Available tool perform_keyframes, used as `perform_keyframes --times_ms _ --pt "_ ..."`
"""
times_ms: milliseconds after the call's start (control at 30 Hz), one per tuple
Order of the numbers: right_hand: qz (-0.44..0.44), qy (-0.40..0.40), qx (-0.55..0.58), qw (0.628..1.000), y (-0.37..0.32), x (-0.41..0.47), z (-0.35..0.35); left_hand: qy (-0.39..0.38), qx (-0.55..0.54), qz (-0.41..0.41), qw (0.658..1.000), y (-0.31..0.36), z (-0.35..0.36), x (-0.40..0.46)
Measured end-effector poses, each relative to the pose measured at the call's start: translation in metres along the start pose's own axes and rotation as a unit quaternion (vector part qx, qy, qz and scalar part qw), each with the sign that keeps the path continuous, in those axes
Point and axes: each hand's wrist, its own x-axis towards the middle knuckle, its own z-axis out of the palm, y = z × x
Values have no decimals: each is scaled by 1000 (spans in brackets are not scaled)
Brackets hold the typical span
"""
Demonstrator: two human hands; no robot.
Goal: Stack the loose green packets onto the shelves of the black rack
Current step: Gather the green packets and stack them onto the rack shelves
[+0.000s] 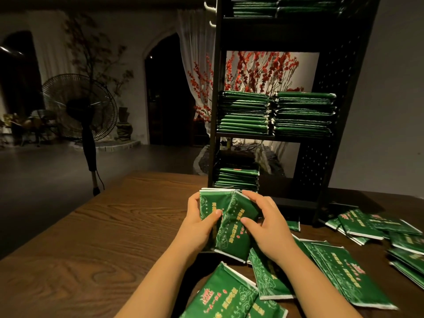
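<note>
While both hands square up a small bundle of green packets [229,226], the left hand [197,223] gripping its left edge and the right hand [263,228] curled over its right, the step looks like gathering. Next, I judge, it goes onto the black rack [330,143] just beyond the fingers, beside the low stack [236,179]. Loose packets [344,274] lie right of the right hand; their gold and red print is unreadable.

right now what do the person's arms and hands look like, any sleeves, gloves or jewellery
Both forearms are bare as far as the view shows, with no sleeve in the frame. The left hand and the right hand wear no gloves. No ring, watch or bracelet shows on the fingers or wrists. The nails are short and look unpainted.
</note>
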Motion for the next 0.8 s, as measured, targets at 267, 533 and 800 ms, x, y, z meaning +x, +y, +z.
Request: perform_keyframes --times_ms 267,533,800 --pt "-47 21 -42 998 0 -3 9 -88 23 -5 996 -2 9 -5" --pt "41 48 80 995 3 2 10 0 -81 -10 997 -6 6 1" --pt "41 -11 29 999 0 -3 7 12 -265 -39 963 6 -6 0"
